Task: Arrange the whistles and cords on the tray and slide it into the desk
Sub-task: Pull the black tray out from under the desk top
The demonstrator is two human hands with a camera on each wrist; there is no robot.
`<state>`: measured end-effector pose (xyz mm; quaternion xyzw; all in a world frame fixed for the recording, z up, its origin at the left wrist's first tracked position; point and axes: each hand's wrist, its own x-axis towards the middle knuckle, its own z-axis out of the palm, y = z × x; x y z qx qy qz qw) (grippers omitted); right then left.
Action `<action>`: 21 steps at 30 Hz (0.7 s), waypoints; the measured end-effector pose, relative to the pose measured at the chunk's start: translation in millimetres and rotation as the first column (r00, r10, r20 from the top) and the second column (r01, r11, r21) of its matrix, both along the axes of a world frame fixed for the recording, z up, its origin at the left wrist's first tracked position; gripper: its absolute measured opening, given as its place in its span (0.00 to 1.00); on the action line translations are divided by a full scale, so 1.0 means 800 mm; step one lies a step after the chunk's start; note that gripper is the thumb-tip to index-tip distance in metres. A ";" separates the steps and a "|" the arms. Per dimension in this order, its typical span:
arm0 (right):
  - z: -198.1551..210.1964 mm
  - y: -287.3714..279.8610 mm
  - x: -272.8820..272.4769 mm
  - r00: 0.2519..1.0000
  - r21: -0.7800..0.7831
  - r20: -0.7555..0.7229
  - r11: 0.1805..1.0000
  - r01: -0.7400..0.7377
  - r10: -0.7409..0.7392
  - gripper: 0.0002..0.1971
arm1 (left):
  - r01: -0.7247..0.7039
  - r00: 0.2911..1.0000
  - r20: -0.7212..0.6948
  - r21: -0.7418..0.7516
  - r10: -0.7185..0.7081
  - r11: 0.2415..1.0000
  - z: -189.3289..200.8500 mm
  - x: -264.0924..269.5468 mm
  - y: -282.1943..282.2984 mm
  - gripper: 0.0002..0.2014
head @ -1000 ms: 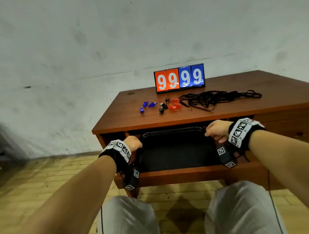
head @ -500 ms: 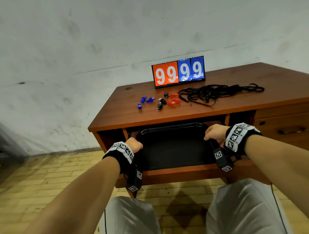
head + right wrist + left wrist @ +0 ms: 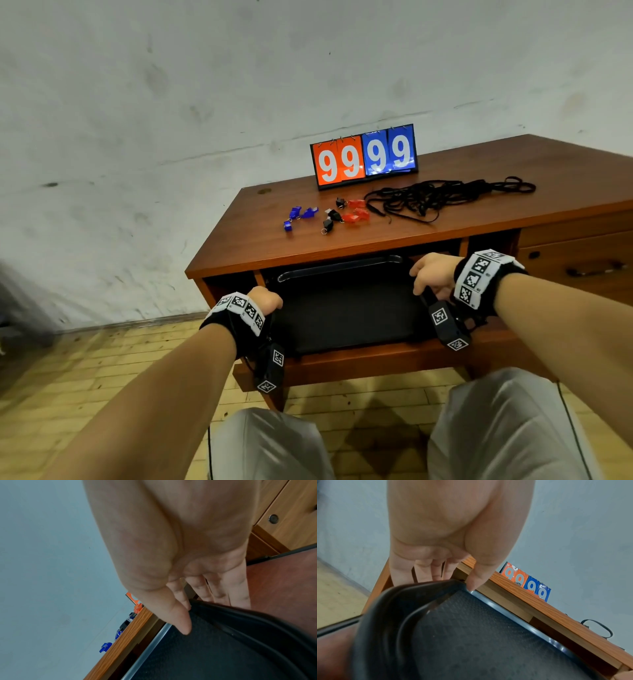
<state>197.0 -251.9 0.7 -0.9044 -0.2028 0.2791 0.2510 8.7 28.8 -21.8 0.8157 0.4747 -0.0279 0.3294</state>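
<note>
- A flip scoreboard (image 3: 364,156) reading 99 in orange and 99 in blue stands upright at the back edge of the desk (image 3: 479,219), against the wall.
- In front of it, toward the desk's left half, the whistles (image 3: 329,216) lie scattered: blue ones to the left, black ones in the middle, red ones to the right.
- The black cords (image 3: 445,195) sprawl in a loose tangle just right of the whistles, one end near the red ones.
- The black tray (image 3: 346,311) sits on the pull-out shelf under the desktop, its far edge tucked beneath the desk's front edge; nothing lies on it.
- A closed drawer (image 3: 579,263) with a dark handle fills the desk's right side.
- The left hand (image 3: 265,299) grips the tray's left rim, fingers curled beneath it and thumb on top near the far left corner.
- The right hand (image 3: 433,275) grips the tray's right rim the same way, thumb over the edge.
- Both forearms reach forward over the person's knees.
</note>
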 end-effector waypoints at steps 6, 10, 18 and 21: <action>0.007 -0.002 -0.003 1.000 0.048 -0.014 0.999 -0.001 0.002 0.21 | -0.005 1.000 0.017 -0.059 0.006 0.998 0.003 -0.015 0.005 0.22; 0.015 -0.008 -0.009 1.000 0.045 0.001 0.999 0.000 0.000 0.21 | -0.027 0.998 0.061 -0.092 0.033 0.995 0.021 -0.030 -0.007 0.17; 0.038 -0.028 -0.020 1.000 0.029 0.018 1.000 -0.008 0.007 0.22 | 0.000 0.996 0.091 -0.101 0.010 0.995 0.044 -0.040 -0.012 0.16; 0.045 -0.036 -0.024 1.000 0.029 0.016 1.000 -0.003 0.003 0.21 | 0.022 0.997 0.077 -0.104 -0.014 0.994 0.056 -0.044 -0.019 0.18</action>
